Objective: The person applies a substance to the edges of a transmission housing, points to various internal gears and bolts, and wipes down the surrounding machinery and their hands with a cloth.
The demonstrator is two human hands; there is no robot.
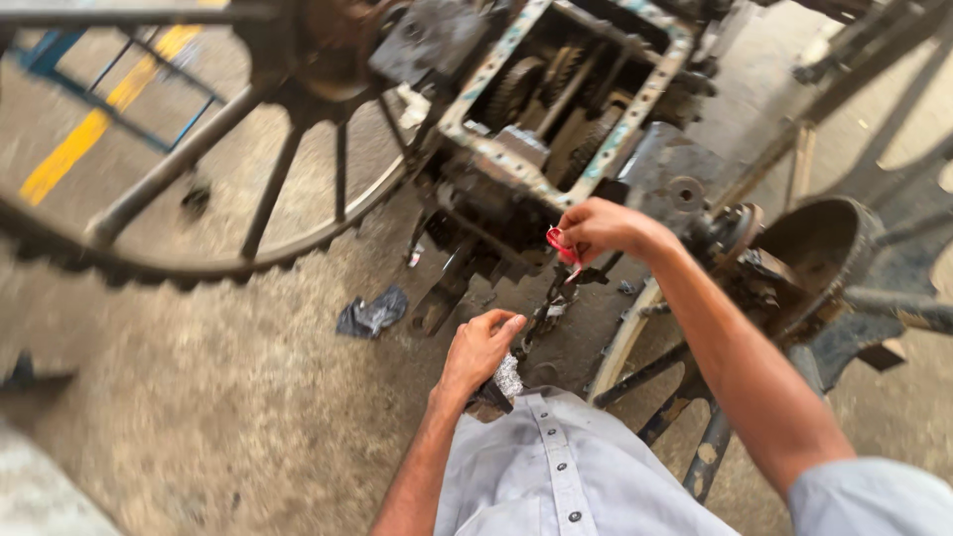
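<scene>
the right hand [596, 228] pinched a small red tool [558, 243], mostly hidden, below the open greasy gearbox [566, 99]; the left hand [479, 347] gripped a crumpled grey rag [507, 377], its fingers closed.

I can't make out the small red thing [559, 243] my right hand [601, 228] pinches; fingers cover most of it. The spoked wheel [199, 179] runs off the frame's upper left, blurred. My left hand [479, 349] hides a crumpled grey wad [508, 377].

Counted: two bare hands, left [479, 347] and right [596, 228]; two spoked metal wheels [199, 179] [874, 258]; one open gearbox [566, 89]; one crumpled dark rag [372, 313].
</scene>
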